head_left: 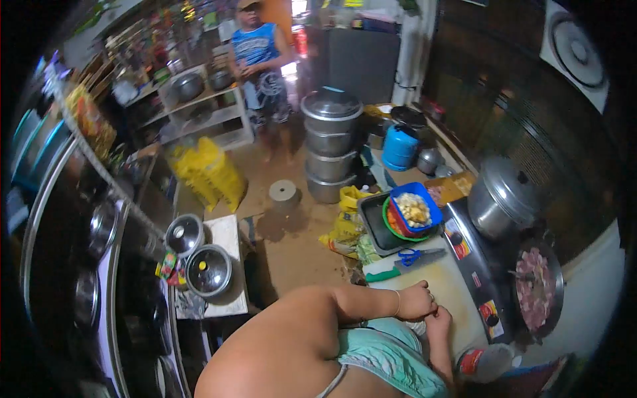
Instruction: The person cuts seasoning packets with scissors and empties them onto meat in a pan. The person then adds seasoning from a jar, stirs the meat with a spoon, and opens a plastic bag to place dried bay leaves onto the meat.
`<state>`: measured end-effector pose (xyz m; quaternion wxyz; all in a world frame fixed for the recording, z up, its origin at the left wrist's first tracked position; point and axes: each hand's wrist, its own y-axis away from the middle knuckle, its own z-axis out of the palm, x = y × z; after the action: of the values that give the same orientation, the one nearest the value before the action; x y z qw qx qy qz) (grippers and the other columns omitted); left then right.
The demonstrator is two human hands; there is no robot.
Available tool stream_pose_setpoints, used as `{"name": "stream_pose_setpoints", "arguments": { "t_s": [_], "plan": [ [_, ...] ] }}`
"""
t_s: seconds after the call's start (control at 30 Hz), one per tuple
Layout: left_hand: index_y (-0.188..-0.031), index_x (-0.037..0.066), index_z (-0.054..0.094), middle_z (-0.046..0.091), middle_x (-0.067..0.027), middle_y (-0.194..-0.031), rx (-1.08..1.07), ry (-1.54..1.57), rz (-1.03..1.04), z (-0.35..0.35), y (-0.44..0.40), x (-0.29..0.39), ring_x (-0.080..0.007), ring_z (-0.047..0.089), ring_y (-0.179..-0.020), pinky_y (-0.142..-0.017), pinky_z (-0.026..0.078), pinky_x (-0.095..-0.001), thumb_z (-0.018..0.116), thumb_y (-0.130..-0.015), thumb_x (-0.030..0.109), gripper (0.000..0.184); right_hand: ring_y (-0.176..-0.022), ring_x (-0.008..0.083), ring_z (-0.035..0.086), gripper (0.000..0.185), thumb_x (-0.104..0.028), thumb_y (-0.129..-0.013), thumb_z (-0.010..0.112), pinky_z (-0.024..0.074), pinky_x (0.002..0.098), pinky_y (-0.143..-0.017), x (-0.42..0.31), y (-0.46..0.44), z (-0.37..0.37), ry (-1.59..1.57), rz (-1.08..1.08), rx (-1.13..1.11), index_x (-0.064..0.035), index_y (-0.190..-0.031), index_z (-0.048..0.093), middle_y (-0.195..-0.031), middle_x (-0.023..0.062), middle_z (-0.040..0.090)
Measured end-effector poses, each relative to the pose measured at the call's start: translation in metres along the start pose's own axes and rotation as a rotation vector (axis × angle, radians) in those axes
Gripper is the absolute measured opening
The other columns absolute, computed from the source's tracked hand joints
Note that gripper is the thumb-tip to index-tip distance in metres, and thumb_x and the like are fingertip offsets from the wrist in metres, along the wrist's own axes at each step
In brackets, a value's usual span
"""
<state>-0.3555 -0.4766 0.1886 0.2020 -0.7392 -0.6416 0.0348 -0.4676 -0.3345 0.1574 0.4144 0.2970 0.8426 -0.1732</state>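
Over the pale cutting board [459, 298], my left hand [417, 300] has its fingers closed, with a ring and a thin bracelet showing. My right hand [438, 321] is closed too, its fingers meeting those of my left hand. What they hold is too small or hidden to name. Something whitish [417, 327] shows just below them. Farther up the board lie a green-handled knife [385, 274] and blue-handled scissors [410, 256]. A blue basket [416, 207] of pale peeled pieces sits on a green-rimmed bowl in a black tray [371, 229].
Right of the board stands a stove [474, 265] with a lidded pot [503, 198] and a pan of meat [534, 292]. A clear container [484, 363] is near my right hand. Stacked pots [330, 146] stand on the floor; a person [259, 60] stands behind.
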Motion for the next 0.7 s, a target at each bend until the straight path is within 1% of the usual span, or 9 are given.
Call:
{"name": "stream_pose_setpoints", "arguments": {
  "t_s": [0.03,0.13,0.23,0.3,0.33,0.43,0.53,0.63,0.7],
  "plan": [
    [-0.086,0.016,0.066,0.066,-0.0025,-0.077,-0.029,-0.059,-0.046,-0.004,0.001,0.0,-0.0231,0.065,-0.076,-0.08,0.039,-0.0412,0.06,-0.077,0.026,0.015,-0.06,0.0121,0.049,0.007,-0.003,-0.075,0.064,0.0429,0.0306,-0.057,0.006,-0.003,0.003,0.078,-0.009,0.044,0.0025,-0.078,0.061,-0.064,0.0035,0.055],
    [-0.086,0.015,0.065,0.066,-0.0034,-0.079,-0.026,-0.034,-0.116,-0.011,0.01,0.001,-0.0235,0.065,-0.078,-0.079,0.04,-0.0419,0.061,-0.077,0.027,0.016,-0.059,0.01,0.045,0.005,-0.002,-0.076,0.062,0.0387,0.0277,-0.054,0.011,-0.006,0.006,-0.141,0.037,0.055,0.0012,-0.075,0.059,-0.062,-0.001,0.05],
    [-0.086,0.015,0.065,0.066,-0.004,-0.08,-0.017,0.027,-0.183,0.005,0.017,0.0,-0.0245,0.065,-0.08,-0.078,0.04,-0.0431,0.062,-0.076,0.028,0.016,-0.06,0.0083,0.044,0.005,0.0,-0.077,0.061,0.0373,0.0248,-0.054,0.001,-0.005,0.007,-0.151,0.063,0.109,-0.0005,-0.073,0.059,-0.065,-0.0023,0.05],
    [-0.087,0.015,0.065,0.066,-0.0042,-0.08,-0.029,0.087,-0.228,0.001,0.022,-0.001,-0.0252,0.065,-0.08,-0.077,0.041,-0.0437,0.063,-0.075,0.027,0.017,-0.062,0.008,0.045,0.002,0.001,-0.076,0.061,0.0384,0.024,-0.055,0.004,-0.008,0.006,-0.196,0.028,0.028,-0.0001,-0.077,0.06,-0.069,-0.0015,0.052],
    [-0.088,0.015,0.065,0.066,-0.0042,-0.079,-0.036,0.119,-0.25,0.0,0.024,-0.001,-0.0256,0.065,-0.081,-0.077,0.041,-0.0441,0.063,-0.075,0.027,0.018,-0.063,0.0078,0.046,0.004,0.002,-0.076,0.061,0.0389,0.0236,-0.056,0.007,-0.009,0.005,-0.219,0.014,-0.013,0.0,-0.079,0.061,-0.071,-0.0011,0.052],
    [-0.087,0.015,0.065,0.066,-0.0048,-0.079,-0.049,0.131,-0.208,0.006,0.025,-0.003,-0.0264,0.065,-0.081,-0.077,0.041,-0.0445,0.064,-0.074,0.026,0.017,-0.066,0.0071,0.048,0.013,0.003,-0.074,0.065,0.0404,0.0227,-0.058,0.015,-0.01,0.0,-0.141,-0.175,-0.131,-0.0012,-0.085,0.062,-0.075,-0.0007,0.054],
    [-0.086,0.014,0.064,0.067,-0.0048,-0.081,0.064,0.181,-0.172,0.003,0.027,0.0,-0.0262,0.065,-0.081,-0.076,0.041,-0.0445,0.064,-0.073,0.025,0.018,-0.066,0.0076,0.049,0.019,0.005,-0.073,0.067,0.0416,0.0233,-0.06,0.011,-0.018,-0.015,0.169,-0.329,-0.254,-0.0023,-0.089,0.061,-0.078,-0.001,0.056],
    [-0.085,0.013,0.063,0.067,-0.0072,-0.083,0.11,0.199,-0.184,-0.008,0.031,0.001,-0.029,0.065,-0.081,-0.072,0.043,-0.0461,0.064,-0.071,0.024,0.017,-0.066,0.0096,0.052,0.015,0.006,-0.077,0.065,0.0418,0.0243,-0.06,0.013,-0.017,-0.022,-0.085,-0.168,-0.254,-0.0032,-0.088,0.061,-0.08,-0.0004,0.057],
    [-0.085,0.013,0.062,0.066,-0.0093,-0.084,0.123,0.306,-0.277,0.003,0.031,-0.002,-0.0321,0.065,-0.081,-0.068,0.045,-0.0475,0.063,-0.07,0.021,0.017,-0.067,0.0111,0.053,0.014,0.006,-0.08,0.062,0.0421,0.0246,-0.062,0.007,-0.013,-0.026,-0.393,0.107,-0.331,-0.0032,-0.09,0.061,-0.081,0.0,0.057]
  ]
}}
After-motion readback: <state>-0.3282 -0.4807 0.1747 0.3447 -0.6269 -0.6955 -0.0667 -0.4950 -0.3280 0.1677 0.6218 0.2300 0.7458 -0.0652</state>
